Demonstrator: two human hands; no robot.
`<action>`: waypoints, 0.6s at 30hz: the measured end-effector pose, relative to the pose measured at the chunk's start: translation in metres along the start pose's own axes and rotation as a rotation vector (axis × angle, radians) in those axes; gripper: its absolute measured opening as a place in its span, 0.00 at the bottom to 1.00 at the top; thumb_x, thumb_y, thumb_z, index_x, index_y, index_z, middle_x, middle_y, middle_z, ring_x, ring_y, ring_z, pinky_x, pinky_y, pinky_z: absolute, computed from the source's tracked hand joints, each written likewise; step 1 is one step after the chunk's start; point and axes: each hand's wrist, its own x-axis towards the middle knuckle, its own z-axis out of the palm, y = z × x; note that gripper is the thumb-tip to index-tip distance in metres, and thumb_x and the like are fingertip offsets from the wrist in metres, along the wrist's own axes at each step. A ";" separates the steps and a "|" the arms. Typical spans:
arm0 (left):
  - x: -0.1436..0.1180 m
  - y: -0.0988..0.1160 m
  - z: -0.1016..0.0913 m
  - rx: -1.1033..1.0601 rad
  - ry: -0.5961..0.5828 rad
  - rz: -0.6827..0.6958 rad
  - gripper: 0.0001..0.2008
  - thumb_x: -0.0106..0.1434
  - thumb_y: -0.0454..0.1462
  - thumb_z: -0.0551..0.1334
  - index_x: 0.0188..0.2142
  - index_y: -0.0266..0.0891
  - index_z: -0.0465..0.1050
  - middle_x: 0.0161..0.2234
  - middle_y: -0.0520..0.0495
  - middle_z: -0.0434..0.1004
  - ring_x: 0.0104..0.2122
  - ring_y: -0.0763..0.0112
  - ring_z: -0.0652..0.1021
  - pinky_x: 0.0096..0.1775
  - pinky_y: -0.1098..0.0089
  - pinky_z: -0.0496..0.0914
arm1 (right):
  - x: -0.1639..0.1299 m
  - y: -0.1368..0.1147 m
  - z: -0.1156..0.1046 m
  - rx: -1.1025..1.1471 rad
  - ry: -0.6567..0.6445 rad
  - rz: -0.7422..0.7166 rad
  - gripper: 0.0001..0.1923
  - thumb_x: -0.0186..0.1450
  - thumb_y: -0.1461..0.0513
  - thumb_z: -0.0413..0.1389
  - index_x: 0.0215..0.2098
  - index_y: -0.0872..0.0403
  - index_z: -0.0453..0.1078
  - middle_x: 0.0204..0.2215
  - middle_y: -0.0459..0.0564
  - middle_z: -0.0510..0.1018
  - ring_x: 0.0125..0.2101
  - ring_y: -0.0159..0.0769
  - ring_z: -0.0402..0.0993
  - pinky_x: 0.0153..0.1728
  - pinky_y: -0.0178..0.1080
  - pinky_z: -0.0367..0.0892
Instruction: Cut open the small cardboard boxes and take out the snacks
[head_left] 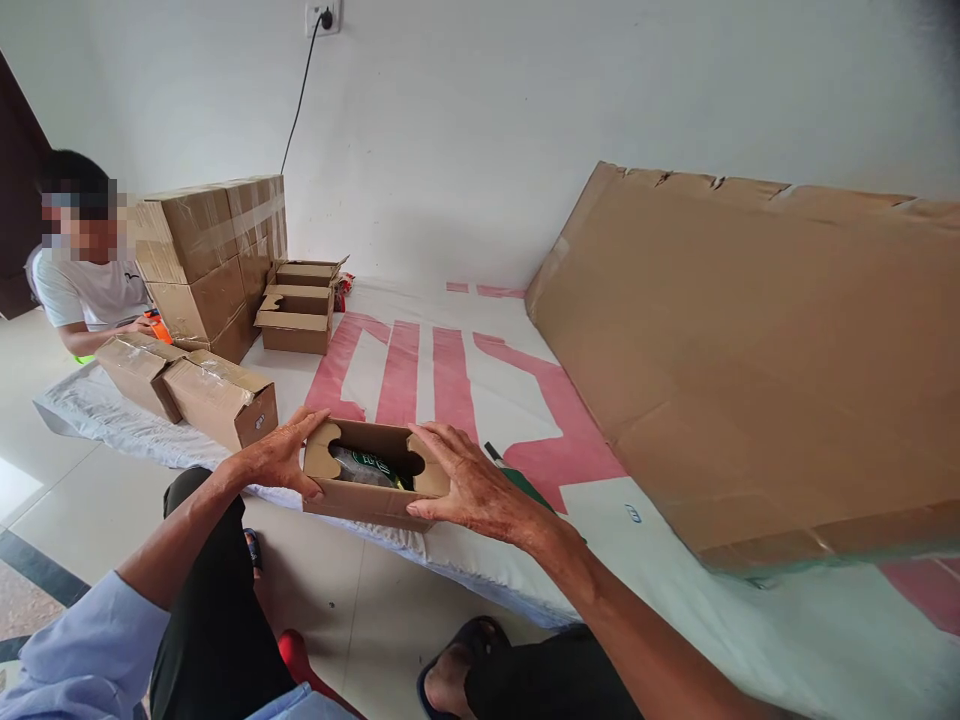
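A small cardboard box with its top open sits at the near edge of the sheet-covered surface. Inside lies a dark plastic packet with green and white print. At the box's left end, my left hand grips it, thumb on the near side and fingers over the far corner. My right hand holds the opposite end, its fingers over the upper rim and thumb on the near face. Just beyond my right wrist lies a dark green flat item, partly hidden by that hand.
Two taped cartons lie on the left, before a stack of taped boxes. Open boxes stand beside the stack. Another person sits at far left with an orange item. A large cardboard sheet leans at right.
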 end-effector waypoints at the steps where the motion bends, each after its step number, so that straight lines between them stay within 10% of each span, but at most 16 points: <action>1: 0.000 -0.001 0.000 -0.004 -0.004 0.001 0.66 0.45 0.50 0.82 0.77 0.45 0.52 0.70 0.36 0.60 0.68 0.42 0.67 0.68 0.49 0.66 | 0.000 0.001 -0.001 0.002 -0.014 0.006 0.53 0.62 0.48 0.65 0.79 0.43 0.50 0.76 0.57 0.58 0.75 0.57 0.52 0.71 0.59 0.59; 7: 0.004 -0.006 -0.001 -0.045 -0.029 -0.016 0.68 0.46 0.55 0.81 0.78 0.46 0.49 0.75 0.34 0.54 0.71 0.40 0.64 0.70 0.48 0.64 | 0.014 -0.006 -0.009 0.026 0.043 -0.045 0.42 0.66 0.43 0.63 0.73 0.48 0.64 0.75 0.59 0.62 0.75 0.59 0.52 0.71 0.61 0.57; 11: 0.004 -0.007 0.001 -0.059 -0.012 -0.003 0.71 0.44 0.59 0.81 0.79 0.45 0.49 0.75 0.33 0.53 0.73 0.38 0.62 0.71 0.46 0.61 | 0.029 -0.037 -0.012 0.068 0.145 -0.106 0.20 0.71 0.53 0.56 0.58 0.51 0.77 0.60 0.58 0.79 0.60 0.51 0.74 0.61 0.51 0.69; 18: -0.002 -0.003 0.002 -0.065 -0.018 -0.008 0.74 0.43 0.64 0.80 0.80 0.44 0.46 0.79 0.31 0.43 0.77 0.34 0.51 0.74 0.42 0.52 | 0.059 -0.079 -0.014 -0.153 -0.262 0.081 0.10 0.66 0.54 0.62 0.38 0.52 0.78 0.41 0.54 0.85 0.41 0.45 0.80 0.37 0.39 0.66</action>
